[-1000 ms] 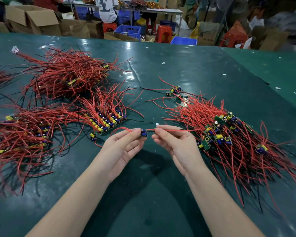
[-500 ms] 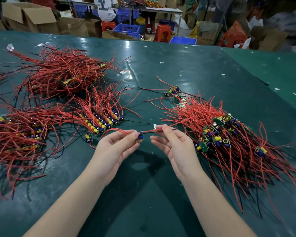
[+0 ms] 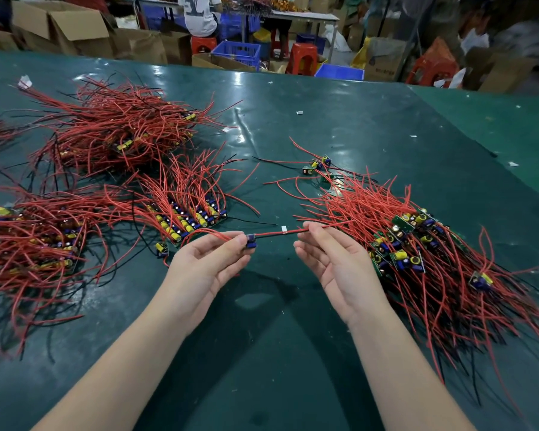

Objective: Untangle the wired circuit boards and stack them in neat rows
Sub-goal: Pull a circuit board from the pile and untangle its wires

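Note:
My left hand [image 3: 209, 269] pinches a small circuit board [image 3: 251, 241] with a blue capacitor, palm up, above the table. Its red and black wires [image 3: 280, 232] run right, with a white tag on them, to my right hand [image 3: 336, 262], which pinches them between thumb and forefinger. To the right lies a tangled pile of boards with red wires [image 3: 417, 244]. Just left of my left hand sits a neat row of stacked boards [image 3: 190, 220], with one board [image 3: 162, 248] at its near end.
The green table [image 3: 324, 135] carries more red-wire bundles at far left [image 3: 115, 132] and near left [image 3: 35, 244]. A few loose boards [image 3: 316, 166] lie beyond the right pile. Cardboard boxes, blue crates, red stools and a seated person are past the far edge.
My hands have drawn apart, stretching the held board's wires straight between them. The right hand has slid along the wires to the right.

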`<act>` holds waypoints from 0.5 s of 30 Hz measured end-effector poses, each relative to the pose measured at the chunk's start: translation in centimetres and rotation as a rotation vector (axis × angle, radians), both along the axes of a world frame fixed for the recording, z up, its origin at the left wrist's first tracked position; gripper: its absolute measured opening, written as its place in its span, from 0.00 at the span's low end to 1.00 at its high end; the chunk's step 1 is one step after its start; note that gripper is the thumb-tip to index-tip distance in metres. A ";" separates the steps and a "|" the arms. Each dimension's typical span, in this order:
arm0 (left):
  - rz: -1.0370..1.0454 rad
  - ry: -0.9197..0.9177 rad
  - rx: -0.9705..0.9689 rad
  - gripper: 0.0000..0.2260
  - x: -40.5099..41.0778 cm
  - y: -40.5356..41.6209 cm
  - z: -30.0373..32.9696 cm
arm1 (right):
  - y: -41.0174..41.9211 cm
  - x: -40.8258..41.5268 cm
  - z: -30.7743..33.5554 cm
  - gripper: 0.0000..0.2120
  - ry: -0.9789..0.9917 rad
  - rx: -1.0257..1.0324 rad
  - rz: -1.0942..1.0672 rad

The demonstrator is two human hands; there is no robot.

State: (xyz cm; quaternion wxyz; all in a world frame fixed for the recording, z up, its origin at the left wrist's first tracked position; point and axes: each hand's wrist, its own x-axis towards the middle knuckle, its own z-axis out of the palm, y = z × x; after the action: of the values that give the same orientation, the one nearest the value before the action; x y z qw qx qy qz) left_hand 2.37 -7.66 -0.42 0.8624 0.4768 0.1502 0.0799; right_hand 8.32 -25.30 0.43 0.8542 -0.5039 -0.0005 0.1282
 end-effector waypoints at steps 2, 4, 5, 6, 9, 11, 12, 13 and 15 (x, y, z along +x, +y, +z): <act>0.004 -0.001 0.017 0.13 0.0 0.0 0.0 | 0.0 0.0 0.0 0.07 0.001 0.002 -0.051; 0.006 -0.005 0.054 0.13 -0.1 -0.2 0.0 | -0.1 0.0 0.0 0.08 0.012 0.010 -0.088; 0.010 -0.008 0.069 0.13 -0.1 -0.3 0.0 | -0.2 0.1 0.0 0.08 0.023 0.021 -0.095; 0.017 -0.013 0.079 0.13 -0.1 -0.3 0.0 | -0.3 0.1 0.1 0.07 0.040 0.035 -0.097; 0.029 -0.015 0.079 0.14 -0.1 -0.4 0.0 | -0.5 0.2 0.3 0.05 0.081 0.054 -0.106; 0.024 -0.010 0.074 0.14 -0.1 -0.4 0.0 | -0.9 0.5 0.5 0.07 0.081 0.055 -0.129; 0.019 -0.008 0.071 0.13 -0.1 -0.5 0.0 | -1.0 0.5 0.5 0.08 0.083 0.062 -0.141; 0.014 -0.009 0.068 0.13 -0.1 -0.6 0.0 | -1.1 0.6 0.5 0.09 0.089 0.071 -0.154; 0.013 -0.012 0.069 0.14 -0.1 -0.6 0.0 | -1.2 0.6 0.5 0.08 0.097 0.071 -0.169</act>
State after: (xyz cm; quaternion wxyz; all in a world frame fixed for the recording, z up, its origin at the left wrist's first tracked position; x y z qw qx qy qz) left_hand 2.31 -8.25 -0.47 0.8458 0.5048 0.1452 0.0935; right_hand 8.89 -26.49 0.92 0.8784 -0.4646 0.0788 0.0801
